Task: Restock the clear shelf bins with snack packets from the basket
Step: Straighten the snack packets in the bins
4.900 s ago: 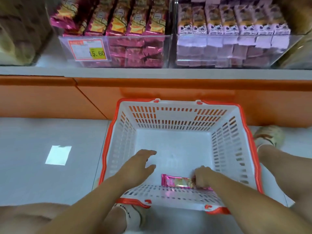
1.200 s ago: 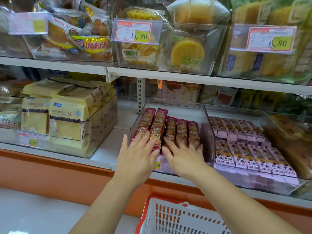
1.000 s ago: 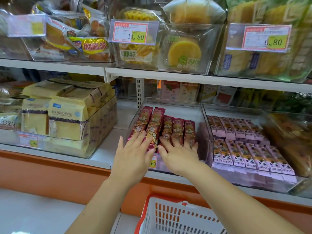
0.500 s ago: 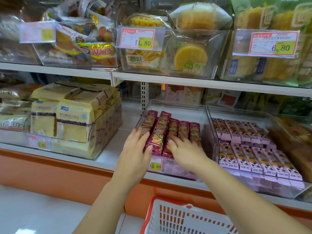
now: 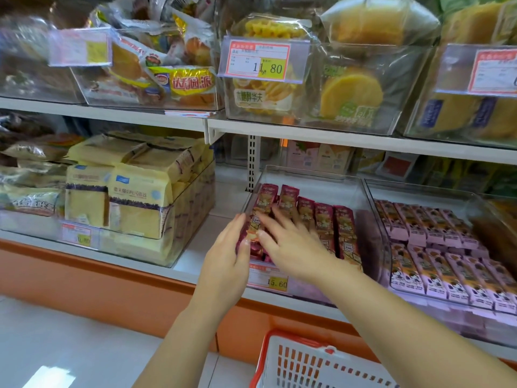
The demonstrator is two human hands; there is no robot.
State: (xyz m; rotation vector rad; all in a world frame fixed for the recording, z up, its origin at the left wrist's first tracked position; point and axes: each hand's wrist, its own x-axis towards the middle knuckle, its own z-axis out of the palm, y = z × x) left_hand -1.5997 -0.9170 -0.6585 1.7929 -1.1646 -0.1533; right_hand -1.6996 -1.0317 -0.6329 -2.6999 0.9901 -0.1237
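Observation:
Dark pink snack packets [image 5: 324, 219] stand in rows inside a clear shelf bin [image 5: 310, 175] on the lower shelf. My left hand [image 5: 226, 264] lies edge-on against the leftmost packets at the bin's front left corner, fingers straight and thumb touching a packet. My right hand [image 5: 293, 245] rests flat on top of the front packets with its fingers spread, pointing left toward the other hand. The white basket with an orange rim [image 5: 291, 359] stands on the floor below; only its near corner shows, and its inside is out of view.
A price tag reading 15.60 [image 5: 272, 280] hangs on the bin's front. To the right is a bin of purple packets [image 5: 436, 247], to the left a bin of yellow bread packs [image 5: 134, 197]. An upper shelf [image 5: 335, 135] with cake bins overhangs closely.
I went from picking a pink packet out of the basket to standing at the shelf. Over the last second both hands slid left on the packets, and my left hand turned onto its edge.

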